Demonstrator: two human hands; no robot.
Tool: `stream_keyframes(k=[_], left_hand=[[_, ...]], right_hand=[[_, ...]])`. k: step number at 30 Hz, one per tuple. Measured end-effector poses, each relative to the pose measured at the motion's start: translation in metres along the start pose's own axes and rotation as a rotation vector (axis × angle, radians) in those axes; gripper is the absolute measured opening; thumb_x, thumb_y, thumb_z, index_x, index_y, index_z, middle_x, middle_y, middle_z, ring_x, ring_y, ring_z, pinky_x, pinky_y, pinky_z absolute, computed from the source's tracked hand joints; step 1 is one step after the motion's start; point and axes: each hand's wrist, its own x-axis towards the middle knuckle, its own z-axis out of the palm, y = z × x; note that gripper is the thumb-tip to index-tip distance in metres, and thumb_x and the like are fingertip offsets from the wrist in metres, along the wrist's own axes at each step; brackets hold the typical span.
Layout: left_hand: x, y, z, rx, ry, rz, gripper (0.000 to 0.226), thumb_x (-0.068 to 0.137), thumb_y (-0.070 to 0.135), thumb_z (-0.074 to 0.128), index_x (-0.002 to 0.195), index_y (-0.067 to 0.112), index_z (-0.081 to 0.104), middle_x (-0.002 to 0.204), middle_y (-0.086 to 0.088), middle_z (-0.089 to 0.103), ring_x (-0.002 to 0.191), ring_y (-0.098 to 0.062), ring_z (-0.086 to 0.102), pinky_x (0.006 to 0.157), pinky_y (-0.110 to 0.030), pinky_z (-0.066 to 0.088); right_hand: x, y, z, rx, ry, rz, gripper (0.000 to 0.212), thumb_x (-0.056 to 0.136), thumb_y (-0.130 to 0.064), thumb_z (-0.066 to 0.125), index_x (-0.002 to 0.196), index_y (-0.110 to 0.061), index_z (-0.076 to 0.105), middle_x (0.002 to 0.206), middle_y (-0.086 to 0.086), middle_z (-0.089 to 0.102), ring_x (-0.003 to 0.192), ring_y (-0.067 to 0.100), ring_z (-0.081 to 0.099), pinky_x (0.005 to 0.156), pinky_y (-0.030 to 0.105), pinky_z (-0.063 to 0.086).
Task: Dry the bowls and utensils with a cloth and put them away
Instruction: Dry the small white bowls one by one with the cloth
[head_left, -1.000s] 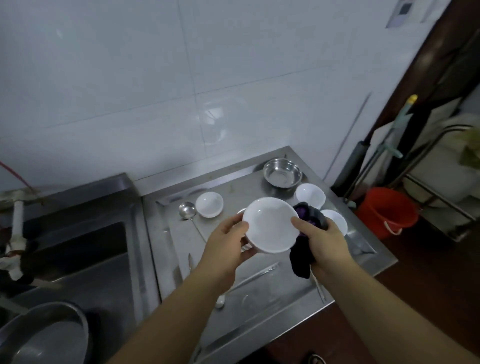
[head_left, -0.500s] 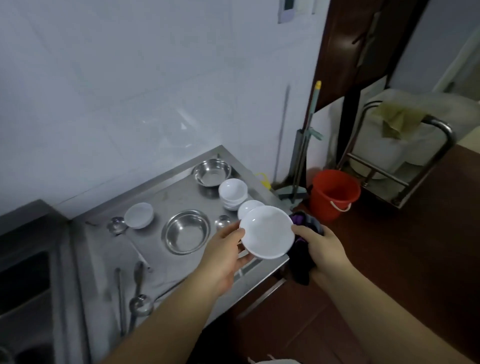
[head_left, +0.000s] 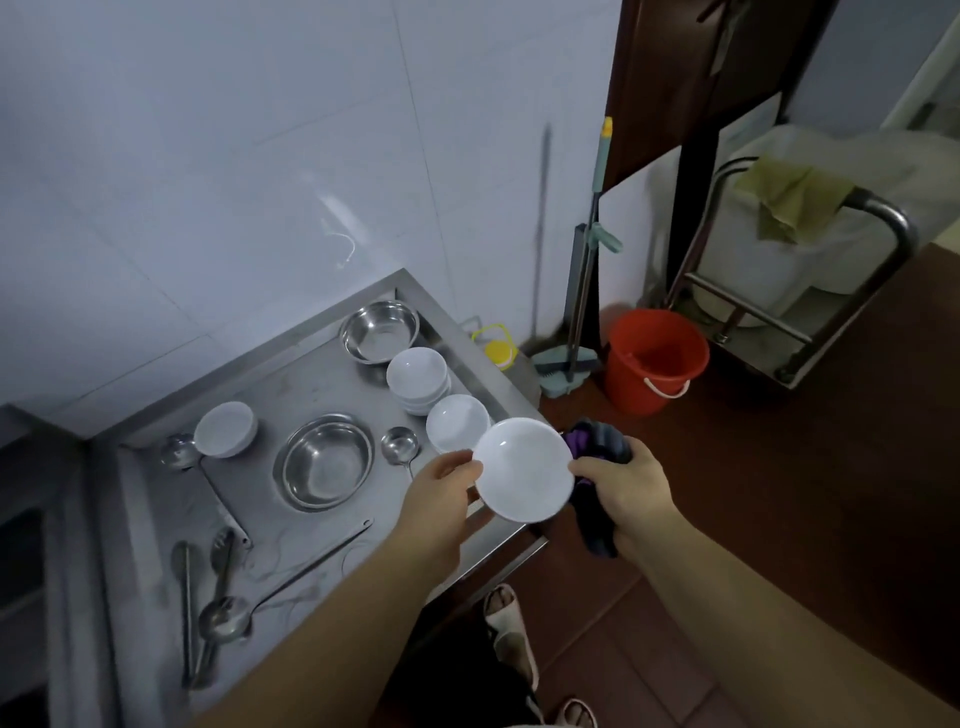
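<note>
I hold a white bowl (head_left: 523, 468) up over the right front edge of the steel counter (head_left: 156, 519). My left hand (head_left: 441, 499) grips its left rim. My right hand (head_left: 626, 491) holds a dark purple cloth (head_left: 597, 452) against the bowl's right side and back. On the counter stand a stack of white bowls (head_left: 418, 378), a single white bowl (head_left: 457, 423), another white bowl (head_left: 226, 428) at the left, and two steel bowls (head_left: 324, 467) (head_left: 379, 330). Ladles and spoons (head_left: 218, 613) lie near the front left.
A red bucket (head_left: 655, 358) stands on the brown floor right of the counter, beside a mop (head_left: 576, 332) leaning on the wall. A steel trolley (head_left: 800, 291) with a white bin stands at the far right. My sandalled feet (head_left: 511, 634) are below the counter edge.
The view has swung to the right and the sink has left it. The bowl and both hands keep the same hold, now out over the counter's right front edge.
</note>
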Motion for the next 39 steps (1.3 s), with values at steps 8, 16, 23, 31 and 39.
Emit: stream_keyframes(k=[8, 16, 23, 31, 39], left_hand=[[0.093, 0.026, -0.003, -0.128, 0.051, -0.171, 0.013, 0.102, 0.005, 0.065, 0.114, 0.01, 0.067, 0.121, -0.016, 0.067, 0.11, -0.033, 0.068, 0.059, -0.034, 0.063], [0.155, 0.038, -0.024, -0.128, 0.116, -0.231, 0.016, 0.102, 0.007, 0.063, 0.118, 0.011, 0.064, 0.123, -0.016, 0.064, 0.11, -0.033, 0.068, 0.082, -0.044, 0.067], [0.19, 0.021, -0.037, -0.088, 0.265, -0.236, 0.014, 0.101, 0.004, 0.061, 0.112, 0.008, 0.071, 0.116, -0.018, 0.072, 0.11, -0.035, 0.07, 0.096, -0.049, 0.062], [0.218, -0.006, -0.025, -0.087, 0.449, -0.224, 0.018, 0.101, 0.01, 0.064, 0.099, 0.026, 0.073, 0.107, -0.005, 0.076, 0.1, -0.026, 0.073, 0.095, -0.049, 0.063], [0.234, -0.019, -0.014, -0.064, 0.577, -0.218, 0.023, 0.095, 0.015, 0.066, 0.085, 0.034, 0.075, 0.092, 0.003, 0.079, 0.094, -0.027, 0.075, 0.092, -0.054, 0.063]], right_hand=[[0.087, -0.017, 0.06, -0.246, 0.005, 0.007, 0.039, 0.073, -0.016, 0.088, 0.101, -0.03, 0.064, 0.094, 0.0, 0.07, 0.082, 0.02, 0.069, 0.066, 0.033, 0.055], [0.146, -0.018, 0.12, -0.477, -0.079, -0.004, 0.049, 0.076, -0.018, 0.085, 0.115, -0.031, 0.059, 0.102, -0.003, 0.068, 0.086, 0.019, 0.066, 0.075, 0.038, 0.055], [0.182, -0.003, 0.162, -0.586, -0.193, -0.005, 0.043, 0.077, -0.016, 0.083, 0.103, -0.039, 0.057, 0.095, -0.005, 0.066, 0.081, 0.018, 0.065, 0.074, 0.043, 0.056], [0.218, 0.002, 0.182, -0.663, -0.327, -0.029, 0.039, 0.079, -0.011, 0.078, 0.101, -0.035, 0.056, 0.094, -0.003, 0.064, 0.08, 0.018, 0.062, 0.061, 0.032, 0.046], [0.237, 0.003, 0.186, -0.715, -0.416, -0.038, 0.036, 0.079, -0.007, 0.077, 0.107, -0.018, 0.057, 0.091, 0.0, 0.063, 0.079, 0.02, 0.06, 0.066, 0.036, 0.045]])
